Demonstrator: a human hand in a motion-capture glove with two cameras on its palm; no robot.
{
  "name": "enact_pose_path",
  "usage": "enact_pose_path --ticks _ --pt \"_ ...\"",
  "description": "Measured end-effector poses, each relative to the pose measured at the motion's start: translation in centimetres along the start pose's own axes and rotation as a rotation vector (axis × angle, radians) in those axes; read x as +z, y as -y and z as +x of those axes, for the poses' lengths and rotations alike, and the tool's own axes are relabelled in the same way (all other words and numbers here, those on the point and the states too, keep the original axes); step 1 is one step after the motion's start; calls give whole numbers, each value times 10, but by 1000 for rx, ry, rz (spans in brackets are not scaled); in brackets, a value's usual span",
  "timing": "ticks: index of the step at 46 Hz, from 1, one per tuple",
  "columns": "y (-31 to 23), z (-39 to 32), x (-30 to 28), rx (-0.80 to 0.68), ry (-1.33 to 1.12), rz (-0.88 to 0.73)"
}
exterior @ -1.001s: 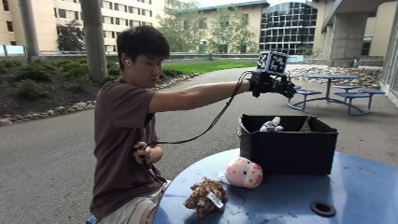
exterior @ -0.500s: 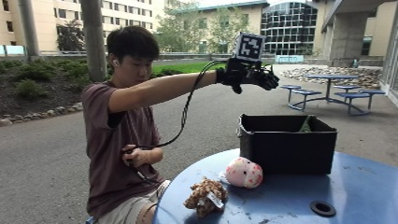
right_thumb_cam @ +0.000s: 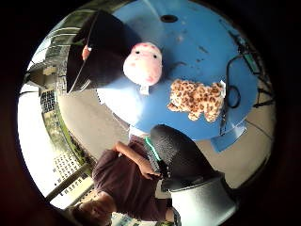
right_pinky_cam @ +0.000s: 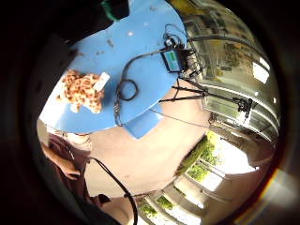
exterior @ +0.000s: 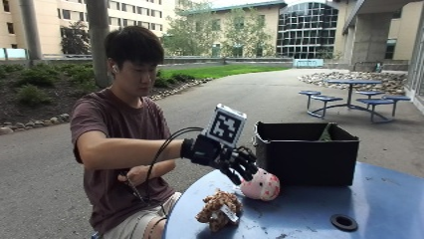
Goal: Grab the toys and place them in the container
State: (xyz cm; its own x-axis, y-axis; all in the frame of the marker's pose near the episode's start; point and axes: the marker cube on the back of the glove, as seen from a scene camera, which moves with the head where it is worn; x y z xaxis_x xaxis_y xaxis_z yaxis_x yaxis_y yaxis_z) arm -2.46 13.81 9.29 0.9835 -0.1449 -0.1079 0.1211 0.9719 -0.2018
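Gloved right hand [exterior: 228, 159]: it has come down from high above the container, where it was held half a second ago, and now hovers over the table, above the two toys; fingers spread and slightly bent, holding nothing.
Pink toy [exterior: 261, 185]: round, pink with red spots, lies on the blue table [exterior: 371, 199] right at the front wall of the black container [exterior: 306, 155]; same spot as before; the gloved fingertips are just above and beside it, contact cannot be told.
Spotted toy [exterior: 217, 210]: brown leopard-patterned plush with a white tag, lies near the table's edge closest to the person, apart from the pink toy; unmoved.
Container: open-topped, stands on the table behind the pink toy; something green shows at its rim.
Bare left hand [exterior: 138, 175]: by the person's waist, holding cables.
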Motion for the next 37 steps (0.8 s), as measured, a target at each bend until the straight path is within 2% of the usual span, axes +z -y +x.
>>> enact_pose_path --ticks 10,12,14,18,27,30,37 --pt "23 -36 147 -29 143 -145" --pt "26 -40 164 -26 144 -117" --pt "29 -42 174 -14 179 -23" --pt "36 -43 184 -5 249 161" --pt "53 -48 182 -58 312 359" --pt "59 -48 176 -78 355 361" --pt "66 -37 137 -104 435 249"
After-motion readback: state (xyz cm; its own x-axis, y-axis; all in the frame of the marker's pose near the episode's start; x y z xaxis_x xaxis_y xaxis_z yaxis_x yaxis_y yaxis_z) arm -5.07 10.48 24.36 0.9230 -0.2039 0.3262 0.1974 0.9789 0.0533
